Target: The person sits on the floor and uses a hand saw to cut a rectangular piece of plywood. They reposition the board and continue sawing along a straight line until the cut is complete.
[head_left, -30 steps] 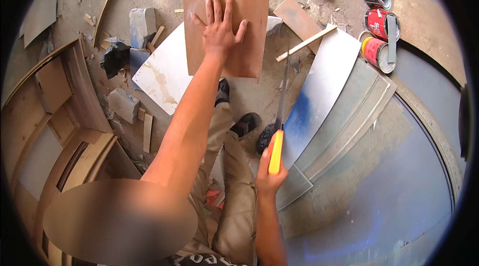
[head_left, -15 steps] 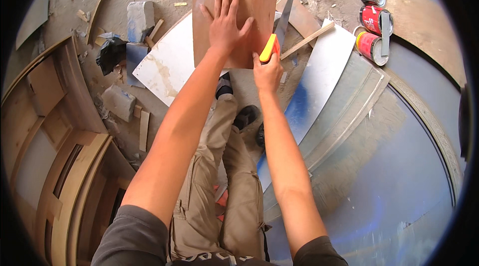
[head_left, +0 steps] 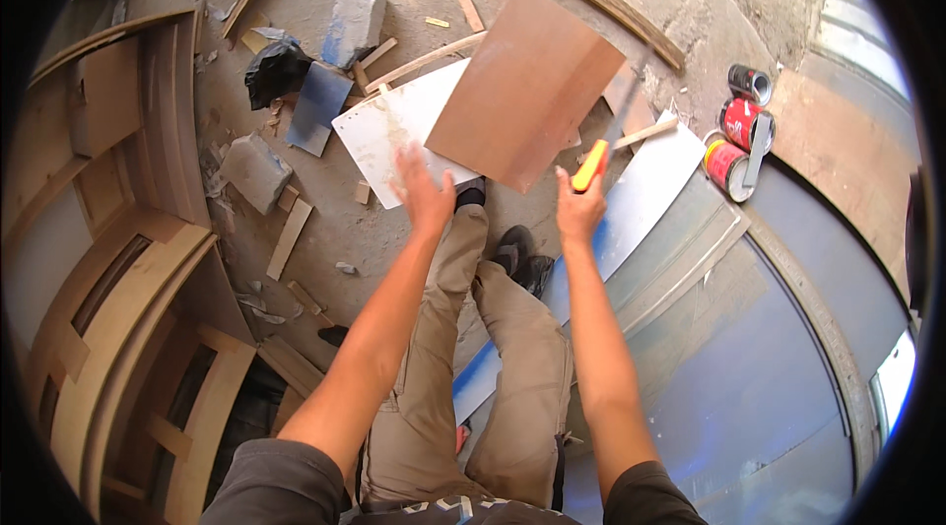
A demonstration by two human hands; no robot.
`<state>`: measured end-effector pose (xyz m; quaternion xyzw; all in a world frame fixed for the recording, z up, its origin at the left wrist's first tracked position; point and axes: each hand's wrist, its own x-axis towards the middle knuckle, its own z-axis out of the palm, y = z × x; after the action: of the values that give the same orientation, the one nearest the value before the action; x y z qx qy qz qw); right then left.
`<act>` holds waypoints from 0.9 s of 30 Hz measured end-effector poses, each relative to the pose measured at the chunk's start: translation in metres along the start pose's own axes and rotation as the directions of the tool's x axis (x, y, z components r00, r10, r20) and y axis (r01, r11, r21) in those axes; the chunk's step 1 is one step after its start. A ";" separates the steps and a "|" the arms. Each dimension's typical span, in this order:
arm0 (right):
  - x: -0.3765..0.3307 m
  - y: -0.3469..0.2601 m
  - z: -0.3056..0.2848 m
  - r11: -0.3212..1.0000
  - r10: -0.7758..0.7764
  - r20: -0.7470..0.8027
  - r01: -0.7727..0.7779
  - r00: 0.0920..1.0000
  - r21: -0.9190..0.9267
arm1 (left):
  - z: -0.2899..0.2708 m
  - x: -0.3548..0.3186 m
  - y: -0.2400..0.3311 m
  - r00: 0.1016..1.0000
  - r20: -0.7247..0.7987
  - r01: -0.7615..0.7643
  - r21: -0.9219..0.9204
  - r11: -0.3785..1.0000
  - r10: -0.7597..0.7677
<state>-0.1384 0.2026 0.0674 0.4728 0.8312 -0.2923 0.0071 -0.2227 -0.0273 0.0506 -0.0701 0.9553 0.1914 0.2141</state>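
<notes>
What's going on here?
A person works over boards on a littered floor. Of the two hands, the right hand grips a yellow-handled saw, its blurred blade pointing away from the body, near the brown board. Whether it touches the board is unclear. The left hand is open and empty, in front of a white board that the brown one partly covers. Three cans are off to the right.
</notes>
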 end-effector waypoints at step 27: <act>0.223 -0.047 -0.007 0.892 -0.395 0.604 0.446 0.692 0.072 | 0.078 0.003 -0.002 0.523 0.600 0.374 -0.800 -0.469 -0.606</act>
<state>-0.2970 0.3621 0.0312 0.1508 0.8816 -0.3875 0.2235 -0.1949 0.0021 -0.0163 -0.6632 0.3343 0.6656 0.0734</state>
